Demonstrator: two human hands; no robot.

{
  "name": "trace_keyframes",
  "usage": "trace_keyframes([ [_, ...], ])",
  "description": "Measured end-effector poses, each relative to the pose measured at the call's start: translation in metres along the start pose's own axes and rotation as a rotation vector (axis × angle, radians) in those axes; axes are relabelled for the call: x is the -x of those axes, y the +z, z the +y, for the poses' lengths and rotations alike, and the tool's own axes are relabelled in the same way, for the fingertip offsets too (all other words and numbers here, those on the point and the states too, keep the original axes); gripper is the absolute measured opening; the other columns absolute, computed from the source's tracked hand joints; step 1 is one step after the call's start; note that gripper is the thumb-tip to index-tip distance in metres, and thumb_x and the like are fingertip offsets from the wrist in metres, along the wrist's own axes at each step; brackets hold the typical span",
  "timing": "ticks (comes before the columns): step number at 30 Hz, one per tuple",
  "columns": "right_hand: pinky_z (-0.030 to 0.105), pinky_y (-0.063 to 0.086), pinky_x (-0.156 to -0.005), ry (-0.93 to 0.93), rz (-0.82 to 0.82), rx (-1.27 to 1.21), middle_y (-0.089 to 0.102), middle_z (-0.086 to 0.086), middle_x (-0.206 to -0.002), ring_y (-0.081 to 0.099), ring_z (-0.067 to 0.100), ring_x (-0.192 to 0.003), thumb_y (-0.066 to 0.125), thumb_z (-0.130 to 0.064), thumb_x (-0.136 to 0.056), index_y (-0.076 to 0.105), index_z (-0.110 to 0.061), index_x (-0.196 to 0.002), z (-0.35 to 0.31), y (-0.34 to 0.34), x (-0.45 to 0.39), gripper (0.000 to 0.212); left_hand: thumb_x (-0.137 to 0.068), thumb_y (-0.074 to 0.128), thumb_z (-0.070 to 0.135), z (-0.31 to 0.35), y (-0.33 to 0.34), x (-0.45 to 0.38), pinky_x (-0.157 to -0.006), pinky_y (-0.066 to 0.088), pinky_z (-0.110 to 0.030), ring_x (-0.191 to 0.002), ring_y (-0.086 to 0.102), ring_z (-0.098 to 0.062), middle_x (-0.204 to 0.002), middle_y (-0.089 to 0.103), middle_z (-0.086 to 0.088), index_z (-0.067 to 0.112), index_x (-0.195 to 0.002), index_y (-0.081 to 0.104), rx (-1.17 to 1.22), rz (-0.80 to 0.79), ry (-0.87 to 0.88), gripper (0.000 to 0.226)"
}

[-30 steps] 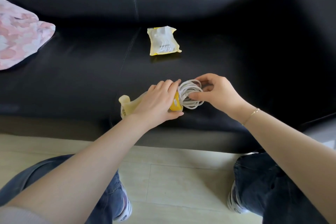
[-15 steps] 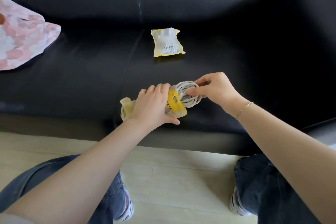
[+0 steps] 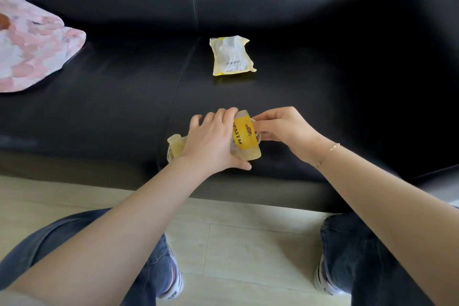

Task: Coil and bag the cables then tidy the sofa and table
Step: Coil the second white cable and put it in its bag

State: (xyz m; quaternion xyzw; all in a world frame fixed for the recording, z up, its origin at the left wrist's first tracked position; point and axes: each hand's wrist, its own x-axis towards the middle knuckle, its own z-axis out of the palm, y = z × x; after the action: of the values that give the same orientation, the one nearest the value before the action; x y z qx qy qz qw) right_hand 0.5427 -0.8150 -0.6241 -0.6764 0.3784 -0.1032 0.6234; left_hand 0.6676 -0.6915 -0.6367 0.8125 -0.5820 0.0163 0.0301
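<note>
Now cable [image 3: 258,137] mostly inside yellow bag [image 3: 244,135], apparently, both hands [image 3: 211,141] gripping

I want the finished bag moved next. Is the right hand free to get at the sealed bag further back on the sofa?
Probably not yet: the right hand is pushing cable into the open bag. Nothing lies between it and the sealed bag.

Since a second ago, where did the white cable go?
The right hand pushed the coiled white cable leftward into the yellow bag, which the left hand keeps gripping; only a sliver of cable shows now. The other filled bag and the pink cushion stayed put on the black sofa.
</note>
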Motion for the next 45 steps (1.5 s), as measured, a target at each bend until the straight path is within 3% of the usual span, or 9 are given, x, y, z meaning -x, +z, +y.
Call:
trace_keyframes([
  [4, 0.028, 0.058, -0.082, 0.014, 0.101, -0.023, 0.074, 0.007, -0.094, 0.072, 0.017, -0.086, 0.078, -0.012, -0.08, 0.072, -0.009, -0.092, 0.006, -0.004, -0.005, 0.014, -0.058, 0.068, 0.082, -0.014, -0.002, 0.008, -0.109, 0.031, -0.046, -0.134, 0.04, -0.024, -0.149, 0.038, 0.0, 0.018, -0.151, 0.017, -0.034, -0.136, -0.1, 0.123],
  [11, 0.031, 0.059, -0.083, -0.045, 0.092, 0.018, 0.074, 0.007, -0.094, 0.072, 0.02, -0.088, 0.067, -0.008, -0.089, 0.074, -0.011, -0.09, 0.008, 0.015, -0.007, 0.008, -0.071, 0.063, 0.076, -0.013, 0.007, 0.004, -0.08, 0.045, -0.03, -0.113, 0.052, -0.018, -0.125, 0.05, 0.0, 0.015, -0.13, 0.04, -0.039, -0.001, -0.033, 0.088],
  [15, 0.041, 0.052, -0.097, 0.021, -0.019, -0.081, 0.069, 0.014, -0.111, 0.066, 0.028, -0.106, 0.046, -0.019, -0.101, 0.069, -0.013, -0.106, 0.006, 0.023, -0.012, 0.024, -0.066, 0.068, 0.074, -0.014, 0.01, 0.001, -0.087, 0.047, -0.032, -0.117, 0.051, -0.019, -0.129, 0.05, -0.002, 0.013, -0.133, 0.04, 0.033, -0.013, -0.097, 0.094],
  [18, 0.036, 0.049, -0.099, 0.102, -0.147, -0.19, 0.07, 0.013, -0.114, 0.066, 0.025, -0.107, 0.04, -0.036, -0.103, 0.064, -0.009, -0.119, 0.004, 0.022, -0.013, 0.04, -0.064, 0.072, 0.072, -0.013, 0.01, -0.001, -0.089, 0.047, -0.033, -0.118, 0.05, -0.019, -0.13, 0.05, -0.002, 0.014, -0.133, 0.041, 0.083, -0.025, -0.117, 0.095],
  [23, 0.044, 0.046, -0.104, 0.036, -0.18, -0.087, 0.066, 0.015, -0.119, 0.062, 0.031, -0.113, 0.047, -0.032, -0.1, 0.061, -0.008, -0.122, 0.004, 0.02, -0.012, 0.036, -0.062, 0.075, 0.07, -0.014, 0.01, 0.0, -0.087, 0.049, -0.034, -0.114, 0.052, -0.018, -0.127, 0.051, -0.001, 0.015, -0.129, 0.042, 0.128, -0.008, -0.126, 0.093],
  [31, 0.027, 0.049, -0.074, -0.166, 0.048, 0.167, 0.063, 0.001, -0.09, 0.058, 0.016, -0.083, 0.053, -0.025, -0.098, 0.062, -0.014, -0.09, -0.008, 0.017, -0.002, 0.016, -0.067, 0.075, 0.067, -0.008, 0.009, -0.002, -0.086, 0.051, -0.035, -0.117, 0.052, -0.019, -0.13, 0.051, 0.0, 0.015, -0.133, 0.041, 0.201, 0.034, -0.188, 0.091],
  [38, 0.032, 0.05, -0.088, -0.118, -0.062, 0.0, 0.067, 0.013, -0.099, 0.062, 0.019, -0.091, 0.051, -0.019, -0.1, 0.067, -0.005, -0.098, 0.001, 0.01, -0.001, 0.021, -0.069, 0.075, 0.063, 0.0, 0.012, -0.007, -0.085, 0.05, -0.035, -0.113, 0.053, -0.02, -0.126, 0.053, -0.001, 0.013, -0.128, 0.043, 0.217, 0.065, -0.17, 0.084],
  [42, 0.027, 0.042, -0.071, -0.128, -0.039, 0.068, 0.053, 0.01, -0.083, 0.049, 0.018, -0.079, 0.045, -0.014, -0.101, 0.057, 0.004, -0.085, 0.006, 0.025, 0.002, 0.028, -0.069, 0.077, 0.06, 0.003, 0.013, -0.009, -0.081, 0.05, -0.036, -0.104, 0.056, -0.02, -0.116, 0.057, -0.001, 0.013, -0.117, 0.048, 0.268, 0.089, -0.138, 0.073],
  [45, 0.027, 0.046, -0.071, -0.16, 0.085, 0.101, 0.061, 0.011, -0.084, 0.056, 0.016, -0.078, 0.052, -0.017, -0.098, 0.065, -0.003, -0.086, 0.001, 0.023, -0.001, 0.023, -0.068, 0.077, 0.062, 0.003, 0.013, -0.013, -0.085, 0.051, -0.037, -0.108, 0.055, -0.021, -0.119, 0.056, -0.001, 0.013, -0.12, 0.047, 0.278, 0.069, -0.162, 0.077],
])
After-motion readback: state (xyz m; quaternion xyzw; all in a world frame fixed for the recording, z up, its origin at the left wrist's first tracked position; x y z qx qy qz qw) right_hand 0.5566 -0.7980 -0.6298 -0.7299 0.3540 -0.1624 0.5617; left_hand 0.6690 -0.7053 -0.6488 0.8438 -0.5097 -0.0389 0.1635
